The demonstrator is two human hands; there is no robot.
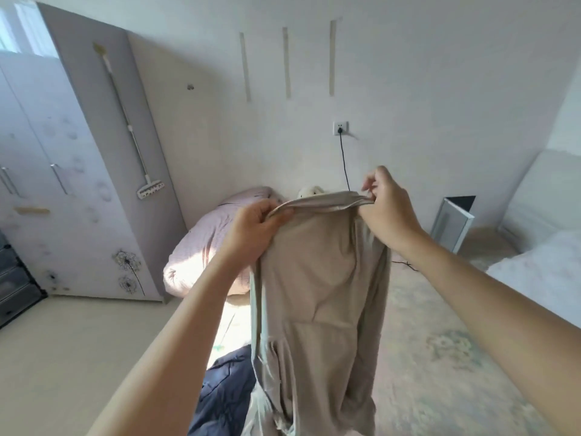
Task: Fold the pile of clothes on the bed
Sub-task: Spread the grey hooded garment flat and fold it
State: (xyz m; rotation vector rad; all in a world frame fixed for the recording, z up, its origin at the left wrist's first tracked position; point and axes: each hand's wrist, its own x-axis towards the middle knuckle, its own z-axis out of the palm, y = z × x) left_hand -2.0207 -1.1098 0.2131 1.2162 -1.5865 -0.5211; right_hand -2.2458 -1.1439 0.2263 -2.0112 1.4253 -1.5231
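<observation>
We are holding up a long beige soft-knit garment (pixel 317 278) in front of us with both bare arms reaching forward. Nearest to us, its lower part is hanging down in loose folds past the bottom of the view, over a dark navy crumpled cloth (pixel 224 394) that is lying on the pale patterned bed cover (pixel 440 357) below.

Our left hand (pixel 251 234) is gripping the garment's upper left edge, fingers (pixel 276 215) curled over the fabric. Our right hand (pixel 386 206) is pinching the upper right edge between thumb and bent fingers (pixel 369 184), so the top hem is stretching between the two hands, slightly sagging.

Beyond the garment, a pink rumpled quilt (pixel 201 247) is lying bunched at the far left of the bed, sunlight falling on it. A small cream plush toy (pixel 309 191) is peeking just above the garment's top edge.

Farther back, a white wardrobe with dandelion decals (pixel 63 184) is standing on the left, with a long-handled white mop (pixel 132 130) hanging on its side. On the back wall a white power socket (pixel 340 128) is holding a black cable that is dropping down. A white fluffy blanket (pixel 540 272) is lying at the right edge.
</observation>
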